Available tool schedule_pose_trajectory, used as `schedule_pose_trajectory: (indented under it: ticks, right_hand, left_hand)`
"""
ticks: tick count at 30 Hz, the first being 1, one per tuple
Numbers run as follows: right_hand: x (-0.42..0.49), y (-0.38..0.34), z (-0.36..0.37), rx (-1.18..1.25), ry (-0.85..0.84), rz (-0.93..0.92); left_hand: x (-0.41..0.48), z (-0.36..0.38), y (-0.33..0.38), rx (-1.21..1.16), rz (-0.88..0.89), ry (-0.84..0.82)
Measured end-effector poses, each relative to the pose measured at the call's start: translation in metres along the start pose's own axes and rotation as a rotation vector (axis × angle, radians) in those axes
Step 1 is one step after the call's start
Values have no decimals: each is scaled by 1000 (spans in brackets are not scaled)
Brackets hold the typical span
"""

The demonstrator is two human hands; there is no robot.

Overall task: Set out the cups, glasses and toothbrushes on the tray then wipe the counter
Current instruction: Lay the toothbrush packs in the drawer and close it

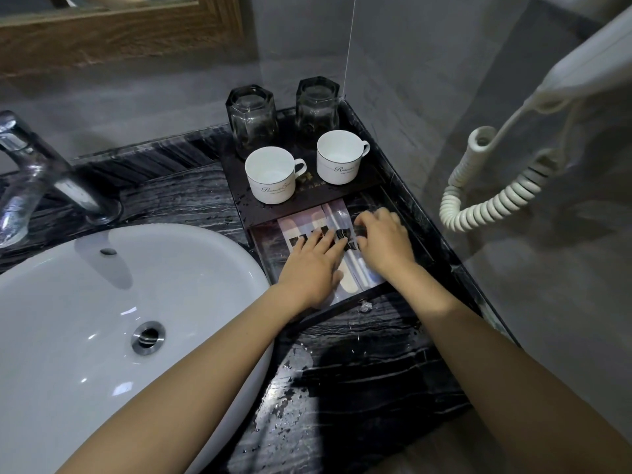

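On the dark tray (239, 200) stand two white cups (272, 174) (338, 157), and behind them two clear glasses (252, 118) (318, 106) turned upside down. In the tray's lower front compartment lie wrapped toothbrush packets (307, 220). My left hand (311, 265) rests flat on the left packets, fingers spread. My right hand (384, 241) has its fingers curled onto a packet (337, 213) beside it, touching its dark band. Both hands hide much of the packets.
The black marble counter (359, 378) is wet, with water drops and puddles near the front. A white basin (102, 319) and a chrome tap (41, 179) sit at left. A white coiled cord (489, 200) hangs on the right wall. A wood-framed mirror (119, 39) is behind.
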State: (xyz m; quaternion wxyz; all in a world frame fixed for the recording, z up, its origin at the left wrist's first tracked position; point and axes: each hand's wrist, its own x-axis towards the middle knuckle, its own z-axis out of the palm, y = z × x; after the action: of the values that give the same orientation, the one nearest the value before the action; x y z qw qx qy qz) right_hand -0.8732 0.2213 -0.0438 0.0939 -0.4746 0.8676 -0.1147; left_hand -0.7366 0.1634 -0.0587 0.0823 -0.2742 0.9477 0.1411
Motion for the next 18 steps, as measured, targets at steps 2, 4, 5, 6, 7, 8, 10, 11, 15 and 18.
schedule_pose_trajectory:
  ticks: [2, 4, 5, 6, 7, 8, 10, 11, 15, 18]
  right_hand:
    - [-1, 2, 0, -68, -69, -57]
    - [-1, 5, 1, -146, -107, -85]
    - [-2, 7, 1, -182, -114, -91]
    - [-2, 10, 1, -212, -120, -92]
    - [-2, 12, 1, -233, -126, -90]
    - [-2, 13, 1, -248, -127, -86]
    - [-3, 13, 0, -264, -95, -86]
    - [-4, 12, 0, -253, -68, -95]
    - [-10, 11, 0, -162, -91, -170]
    - [-9, 13, -5, -158, -145, -138]
  left_hand:
    - [6, 0, 1, 27, -4, -39]
    - [8, 2, 2, 38, -12, -70]
    - [9, 4, 2, 45, -13, -79]
    - [8, 5, 2, 54, -11, -81]
    - [8, 5, 2, 63, -8, -78]
    - [8, 4, 2, 74, -4, -73]
    - [9, 2, 2, 99, 4, -70]
    - [9, 1, 2, 110, 7, -68]
    - [9, 0, 5, 104, 17, -53]
    - [9, 2, 3, 91, 32, -52]
